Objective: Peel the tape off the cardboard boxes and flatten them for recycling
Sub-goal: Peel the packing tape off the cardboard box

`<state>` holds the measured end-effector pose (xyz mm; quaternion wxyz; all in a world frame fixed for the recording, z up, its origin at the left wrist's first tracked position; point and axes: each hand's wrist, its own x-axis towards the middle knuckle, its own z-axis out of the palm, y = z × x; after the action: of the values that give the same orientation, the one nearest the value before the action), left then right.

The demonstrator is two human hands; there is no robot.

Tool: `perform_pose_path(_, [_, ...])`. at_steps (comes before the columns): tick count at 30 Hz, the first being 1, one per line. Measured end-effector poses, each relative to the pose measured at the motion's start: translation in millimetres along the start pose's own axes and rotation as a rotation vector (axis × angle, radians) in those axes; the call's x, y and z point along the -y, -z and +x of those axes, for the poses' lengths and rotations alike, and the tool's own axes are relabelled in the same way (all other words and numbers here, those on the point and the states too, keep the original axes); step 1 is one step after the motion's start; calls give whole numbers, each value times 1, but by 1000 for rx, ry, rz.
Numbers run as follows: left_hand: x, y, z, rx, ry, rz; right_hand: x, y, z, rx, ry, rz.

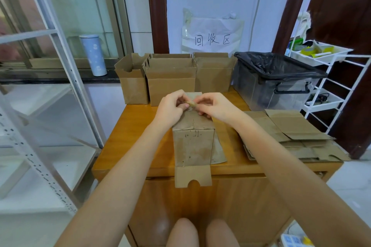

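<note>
midway through: flattened boxes [297,136] stacked at desk's right edge, three upright boxes [170,78] waiting along far edge, left hand [170,106] and right hand [212,106] both pinching tape [191,104] off the current box [193,138].

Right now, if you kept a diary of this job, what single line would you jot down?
step: peeling tape | left hand: pinching tape strip | right hand: pinching it too | box: upright on table | flattened boxes: stacked right
</note>
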<state>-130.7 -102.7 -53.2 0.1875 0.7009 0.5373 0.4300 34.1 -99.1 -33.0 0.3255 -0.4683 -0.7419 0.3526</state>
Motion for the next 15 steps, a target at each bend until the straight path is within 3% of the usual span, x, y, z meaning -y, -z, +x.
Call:
perform_pose_path(4, [4, -2, 4, -11, 0, -40, -4, 0, 2, -36, 8, 36])
perform_pose_path(11, [4, -4, 5, -29, 47, -74, -5, -15, 12, -126, 15, -154])
perform_pose_path(15, [0, 0, 4, -16, 117, -219, -8, -22, 16, -214, -19, -202])
